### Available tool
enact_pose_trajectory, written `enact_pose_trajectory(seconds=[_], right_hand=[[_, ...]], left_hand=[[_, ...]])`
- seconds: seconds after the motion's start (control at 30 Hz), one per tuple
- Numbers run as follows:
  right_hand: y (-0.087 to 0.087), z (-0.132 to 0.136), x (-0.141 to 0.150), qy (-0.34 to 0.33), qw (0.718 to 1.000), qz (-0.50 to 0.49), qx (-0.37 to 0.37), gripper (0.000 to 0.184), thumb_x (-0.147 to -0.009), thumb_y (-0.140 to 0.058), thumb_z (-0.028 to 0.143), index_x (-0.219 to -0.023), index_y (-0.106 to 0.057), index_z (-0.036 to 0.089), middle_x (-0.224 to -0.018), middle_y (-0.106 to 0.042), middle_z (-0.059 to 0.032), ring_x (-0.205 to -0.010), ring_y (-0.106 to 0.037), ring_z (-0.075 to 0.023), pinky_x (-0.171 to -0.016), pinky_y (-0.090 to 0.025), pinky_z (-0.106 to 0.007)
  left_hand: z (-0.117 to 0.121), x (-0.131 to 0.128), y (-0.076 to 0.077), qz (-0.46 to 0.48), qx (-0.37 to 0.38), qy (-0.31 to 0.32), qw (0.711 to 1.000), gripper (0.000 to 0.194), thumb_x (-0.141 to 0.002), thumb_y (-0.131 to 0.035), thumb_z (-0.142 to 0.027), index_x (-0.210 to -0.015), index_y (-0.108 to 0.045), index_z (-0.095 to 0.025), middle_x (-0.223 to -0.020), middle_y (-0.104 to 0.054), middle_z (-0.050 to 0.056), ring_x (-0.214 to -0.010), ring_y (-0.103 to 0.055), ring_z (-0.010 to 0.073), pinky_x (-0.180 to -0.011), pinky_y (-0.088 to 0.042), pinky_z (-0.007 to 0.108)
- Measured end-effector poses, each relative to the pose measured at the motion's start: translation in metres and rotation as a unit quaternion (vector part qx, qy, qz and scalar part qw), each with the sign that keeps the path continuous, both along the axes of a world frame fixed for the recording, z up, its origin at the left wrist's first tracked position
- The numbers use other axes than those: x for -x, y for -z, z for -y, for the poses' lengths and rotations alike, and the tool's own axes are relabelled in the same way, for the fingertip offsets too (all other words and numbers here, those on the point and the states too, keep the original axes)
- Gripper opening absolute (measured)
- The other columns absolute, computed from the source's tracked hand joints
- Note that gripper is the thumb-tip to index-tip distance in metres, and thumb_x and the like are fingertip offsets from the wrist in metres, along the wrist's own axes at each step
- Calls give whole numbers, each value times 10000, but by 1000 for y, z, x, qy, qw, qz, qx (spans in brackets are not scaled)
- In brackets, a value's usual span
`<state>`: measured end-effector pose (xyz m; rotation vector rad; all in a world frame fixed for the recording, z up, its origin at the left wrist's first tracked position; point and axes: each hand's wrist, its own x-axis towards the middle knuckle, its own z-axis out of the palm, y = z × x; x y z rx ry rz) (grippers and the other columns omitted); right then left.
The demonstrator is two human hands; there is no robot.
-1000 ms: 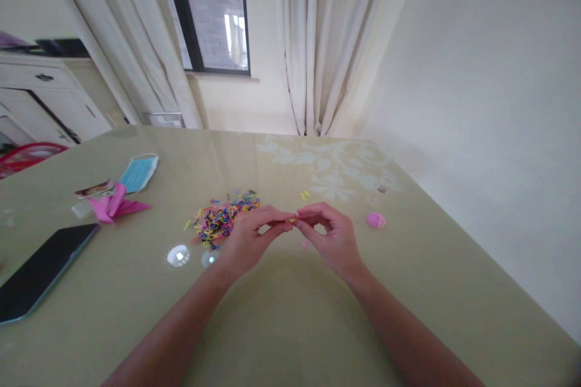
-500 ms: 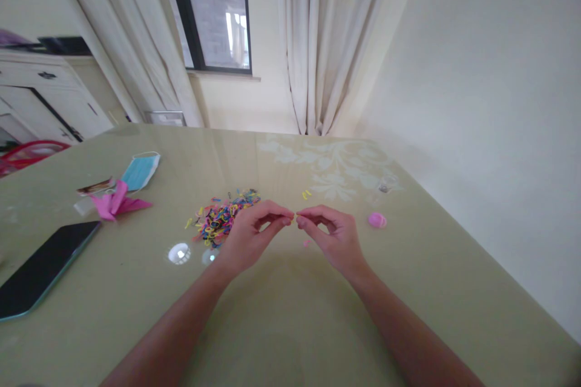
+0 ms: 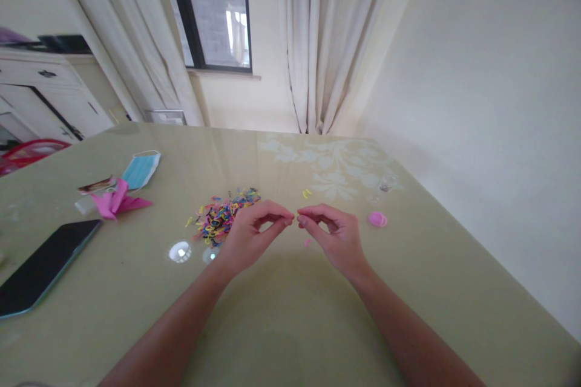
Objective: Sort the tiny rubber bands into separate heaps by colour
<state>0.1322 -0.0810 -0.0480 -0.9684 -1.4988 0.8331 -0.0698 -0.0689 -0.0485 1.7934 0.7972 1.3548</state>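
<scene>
My left hand (image 3: 254, 233) and my right hand (image 3: 334, 236) are raised over the table, fingertips almost meeting. Each has thumb and forefinger pinched together. A trace of yellow shows between the fingertips, too small to make out. A heap of tiny multicoloured rubber bands (image 3: 220, 221) lies beside my left hand, which partly covers it. Beyond the fingertips are a few yellow bands (image 3: 307, 193). A small pink piece (image 3: 307, 242) rests just below my right hand. Farther right sits a round pink object (image 3: 377, 219).
On the left are a dark-screened phone (image 3: 48, 266), a pink folded-paper bird (image 3: 118, 201) and a blue face mask (image 3: 141, 170). A small clear container (image 3: 387, 183) stands at the right. A wall (image 3: 508, 133) borders the table (image 3: 290, 326) on the right.
Both hands hold nearly the same pinched pose. My right hand has shifted very slightly to the right. The things on the table lie as before.
</scene>
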Motion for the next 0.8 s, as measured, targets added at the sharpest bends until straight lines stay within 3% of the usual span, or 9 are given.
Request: enact_pose_trajectory(seconds=[0.57, 0.8], right_hand=[[2, 1, -1, -1, 999, 2, -32, 89, -889, -829, 312, -956, -835, 253, -859, -791, -45, -785, -716, -193, -730, -599, -321], [1, 0, -2, -1, 1000, -4, -29, 80, -890, -828, 307, -950, -834, 254, -861, -791, -47, -789, -711, -197, -722, -600, -320]], left_hand=[[0, 1, 2, -17, -9, -3, 1000, 97, -955, -736, -264, -964, -811, -204, -915, -807, 67, -853, -752, 175, -795, -611, 275], [2, -1, 4, 9, 32, -7, 999, 155, -926, -781, -293, -1053, -806, -207, -972, -818, 65, -873, -774, 173, -842, -641, 283]])
